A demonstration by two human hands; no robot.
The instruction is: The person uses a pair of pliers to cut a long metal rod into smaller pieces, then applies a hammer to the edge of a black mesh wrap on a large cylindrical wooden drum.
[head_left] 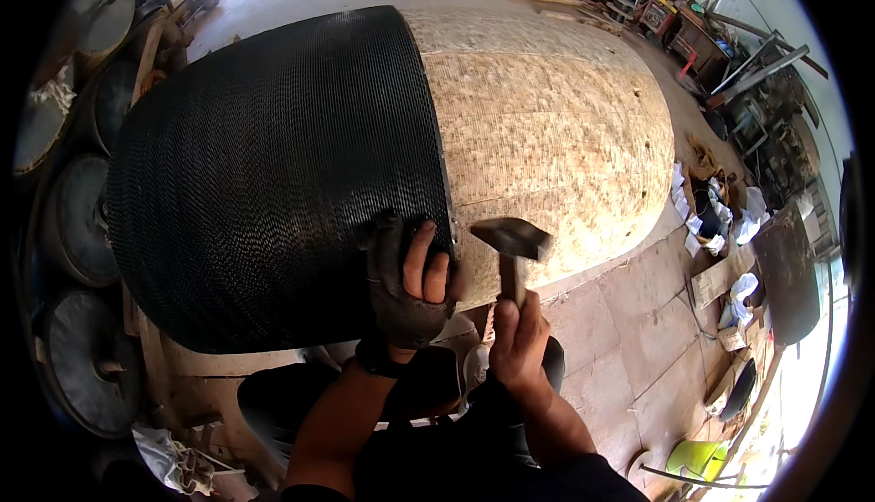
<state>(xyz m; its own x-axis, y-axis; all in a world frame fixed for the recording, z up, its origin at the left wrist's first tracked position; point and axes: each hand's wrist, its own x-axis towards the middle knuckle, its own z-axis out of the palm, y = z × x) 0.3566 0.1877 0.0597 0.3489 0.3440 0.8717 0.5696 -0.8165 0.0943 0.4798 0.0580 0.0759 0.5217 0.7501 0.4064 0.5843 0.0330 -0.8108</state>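
A large barrel-shaped wooden drum (547, 128) lies on its side before me. Black ridged, woven-looking covering (273, 165) wraps its left part and ends in a straight edge near the middle. On that edge rests my left hand (410, 297), in a dark glove that leaves some fingertips bare. Its fingers are bent and its thumb is smeared by motion; whatever they pinch is too small or hidden to make out. My right hand (519, 345) grips the wooden handle of a hammer (512, 239), its metal head raised just right of the edge, over the bare wood.
Several dark round discs or drums (89, 365) line the left side beside a wooden beam. To the right, white scraps and bags (749, 215) lie on the tiled floor (629, 320), with a yellow-green container (697, 459) nearer me. Tools and clutter (684, 32) fill the far right.
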